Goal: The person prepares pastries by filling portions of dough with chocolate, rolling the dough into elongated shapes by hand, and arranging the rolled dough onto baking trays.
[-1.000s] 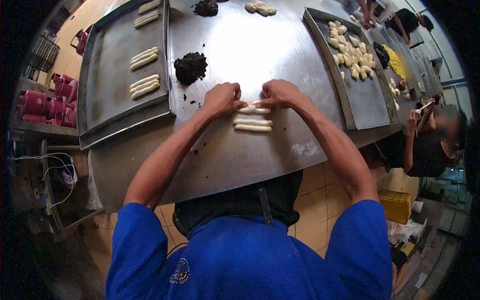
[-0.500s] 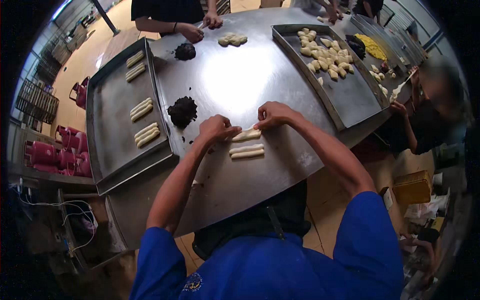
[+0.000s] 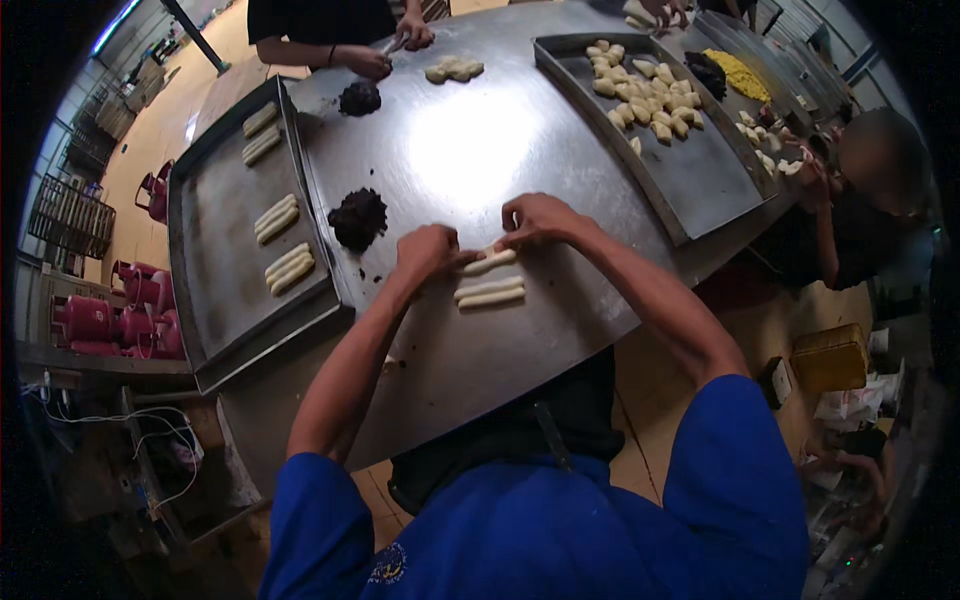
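My left hand and my right hand pinch opposite ends of a pale dough strip lying on the steel table. The fingertips are closed on its ends and partly hide them. Just nearer to me lie two slim dough rolls, side by side. A dark, crumbly lump of filling sits left of my left hand, with small crumbs around it.
On the left, a metal tray holds several sets of dough rolls. Another tray, at right, carries many dough pieces. Across the steel table, a person handles something near a second dark lump. A co-worker works at right.
The dough between my hands looks narrower and more rolled than before. Both hands stay at its ends, with only slight finger movement. The co-worker at right has lowered a stretched piece of dough.
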Available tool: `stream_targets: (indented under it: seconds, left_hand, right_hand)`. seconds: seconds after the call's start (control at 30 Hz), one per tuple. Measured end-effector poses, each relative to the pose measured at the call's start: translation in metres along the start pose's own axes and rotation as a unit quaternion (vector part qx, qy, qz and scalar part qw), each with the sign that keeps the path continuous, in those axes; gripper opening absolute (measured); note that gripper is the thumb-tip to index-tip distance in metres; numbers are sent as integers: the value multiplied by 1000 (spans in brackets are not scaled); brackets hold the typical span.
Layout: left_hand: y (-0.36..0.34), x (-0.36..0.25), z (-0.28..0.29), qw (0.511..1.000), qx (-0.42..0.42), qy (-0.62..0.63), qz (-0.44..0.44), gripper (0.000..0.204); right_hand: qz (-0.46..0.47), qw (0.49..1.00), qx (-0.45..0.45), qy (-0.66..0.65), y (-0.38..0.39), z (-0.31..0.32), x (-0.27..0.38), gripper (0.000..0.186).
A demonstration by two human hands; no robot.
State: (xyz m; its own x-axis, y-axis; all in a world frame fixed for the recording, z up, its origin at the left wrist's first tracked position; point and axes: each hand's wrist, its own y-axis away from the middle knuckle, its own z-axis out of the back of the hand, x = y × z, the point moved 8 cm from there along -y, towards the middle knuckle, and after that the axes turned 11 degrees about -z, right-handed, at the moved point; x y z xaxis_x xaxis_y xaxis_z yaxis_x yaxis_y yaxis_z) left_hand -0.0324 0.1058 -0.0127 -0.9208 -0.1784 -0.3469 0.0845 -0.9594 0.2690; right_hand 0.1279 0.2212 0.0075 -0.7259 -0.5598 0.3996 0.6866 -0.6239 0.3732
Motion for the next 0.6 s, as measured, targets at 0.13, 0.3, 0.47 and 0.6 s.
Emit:
stream_targets:
  seconds: [0.13, 0.3, 0.47, 0.6]
  left_hand:
    - [5, -4, -7, 998, 26, 62, -8, 71]
    - [11, -12, -5, 999, -27, 19, 2, 75]
    - [14, -7, -2, 996, -11, 90, 13, 72]
    - [13, -9, 5, 997, -57, 40, 19, 71]
  right_hand:
    - [24, 995, 82, -47, 3, -12, -5, 53]
    - [33, 999, -38, -15, 8, -11, 1, 51]
    - [22, 999, 33, -35, 8, -5, -4, 50]
    - [11, 998, -68, -9, 13, -1, 9, 49]
